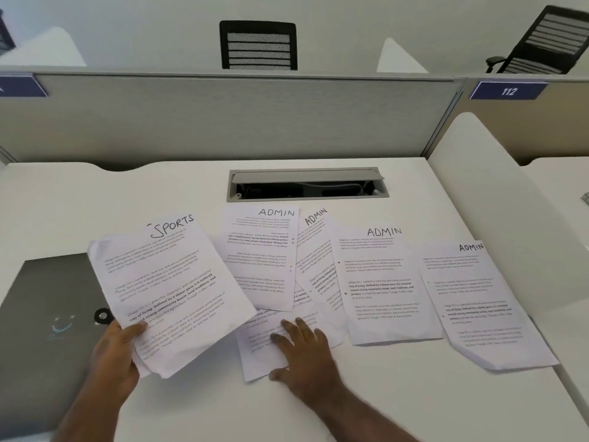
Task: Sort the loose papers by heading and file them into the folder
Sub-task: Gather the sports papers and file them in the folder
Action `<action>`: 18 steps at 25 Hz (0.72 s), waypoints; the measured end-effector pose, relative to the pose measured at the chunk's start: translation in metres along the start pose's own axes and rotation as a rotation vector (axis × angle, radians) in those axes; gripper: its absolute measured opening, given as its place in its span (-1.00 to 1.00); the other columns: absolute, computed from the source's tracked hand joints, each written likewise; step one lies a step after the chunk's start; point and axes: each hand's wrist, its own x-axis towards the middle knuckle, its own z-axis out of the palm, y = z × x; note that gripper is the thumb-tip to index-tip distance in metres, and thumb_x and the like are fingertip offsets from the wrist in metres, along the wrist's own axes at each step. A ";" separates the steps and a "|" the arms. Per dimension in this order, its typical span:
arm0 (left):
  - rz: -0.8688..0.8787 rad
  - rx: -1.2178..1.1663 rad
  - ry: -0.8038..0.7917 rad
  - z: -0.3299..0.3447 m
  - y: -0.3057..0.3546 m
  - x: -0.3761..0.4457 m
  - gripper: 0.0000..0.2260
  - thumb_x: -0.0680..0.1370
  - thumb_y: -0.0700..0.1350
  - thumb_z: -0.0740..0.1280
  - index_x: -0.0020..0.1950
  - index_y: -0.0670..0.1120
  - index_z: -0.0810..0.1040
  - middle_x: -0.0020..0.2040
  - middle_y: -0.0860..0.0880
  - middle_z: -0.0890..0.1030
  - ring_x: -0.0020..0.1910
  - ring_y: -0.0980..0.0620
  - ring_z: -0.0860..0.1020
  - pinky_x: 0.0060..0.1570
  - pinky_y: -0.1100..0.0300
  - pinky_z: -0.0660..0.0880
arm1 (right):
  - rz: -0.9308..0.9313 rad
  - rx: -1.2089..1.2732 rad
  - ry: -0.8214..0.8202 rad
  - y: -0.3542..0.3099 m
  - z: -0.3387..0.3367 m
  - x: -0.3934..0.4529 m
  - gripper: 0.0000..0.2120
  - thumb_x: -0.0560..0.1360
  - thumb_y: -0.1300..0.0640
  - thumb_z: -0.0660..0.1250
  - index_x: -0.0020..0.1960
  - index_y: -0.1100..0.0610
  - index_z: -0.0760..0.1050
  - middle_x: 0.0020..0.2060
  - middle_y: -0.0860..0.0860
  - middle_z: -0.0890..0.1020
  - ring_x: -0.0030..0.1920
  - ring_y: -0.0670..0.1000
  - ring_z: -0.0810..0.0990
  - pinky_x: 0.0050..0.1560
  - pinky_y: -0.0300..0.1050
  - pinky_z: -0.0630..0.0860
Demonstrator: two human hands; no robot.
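Note:
My left hand grips the lower left corner of a small stack of sheets headed SPORTS, lifted and tilted over the dark grey folder. My right hand lies flat, fingers straight, on a loose sheet whose heading is hidden under other pages. Several sheets headed ADMIN are fanned out to the right: one upside-down page, one mostly covered, one in the middle and one at the far right.
The white desk has an open cable tray behind the papers. A grey partition closes the back, a white divider the right side. Two black chairs stand beyond the partition.

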 end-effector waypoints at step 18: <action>-0.034 0.008 0.083 -0.020 0.006 0.006 -0.65 0.56 -0.32 0.22 0.11 0.10 0.60 0.15 -0.01 0.67 0.07 -0.11 0.62 -0.17 -0.12 0.58 | -0.226 0.301 0.032 0.034 -0.137 -0.059 -0.54 0.54 0.06 0.23 0.22 -0.50 0.40 0.16 -0.51 0.52 0.23 -0.30 0.52 0.20 -0.37 0.45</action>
